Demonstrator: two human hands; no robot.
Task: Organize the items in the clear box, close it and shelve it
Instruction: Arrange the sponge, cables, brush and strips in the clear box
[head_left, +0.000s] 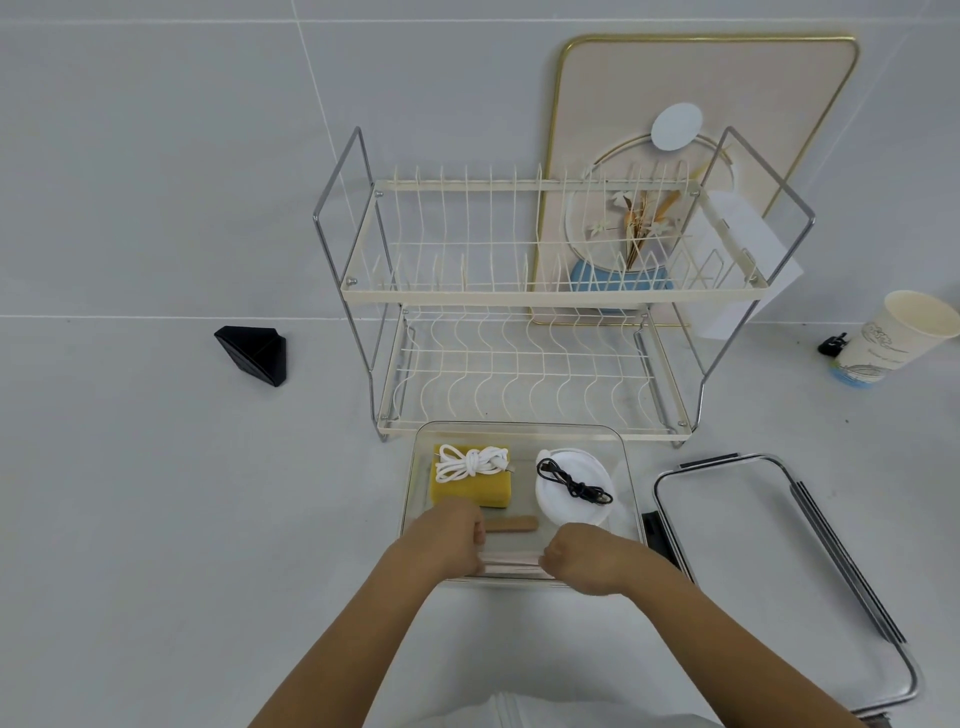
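Clear box (519, 431): open, on the white surface, just in front of the 2-tier wire rack (545, 296).
Lid (769, 561): off, lying flat to the right of the box, its near corner beside the box's right wall.
Contents, far left: yellow sponge (470, 488) with a coiled white cord (470, 462) resting on top.
Contents, far right: round white container (571, 493) with a bundled black cable (574, 483) lying on it.
Contents, near side: 1 flat wooden stick (511, 524) on the box floor; a thin pale bundle of sticks (514, 564) along the near wall.
Left hand (449, 540): fingers curled closed around the left end of the bundle.
Right hand (576, 564): curled closed at the bundle's right end; exact finger contact is hidden.
Step in hand (judged): squaring the sticks into 1 tidy row against the near wall.
Technique: keep both ends level, press the bundle flat to the floor, gather in the loose stick, and keep everything below the rim so the lid seats.
Remaining (judged): lid not yet fitted; both rack tiers look free of dishes for shelving.
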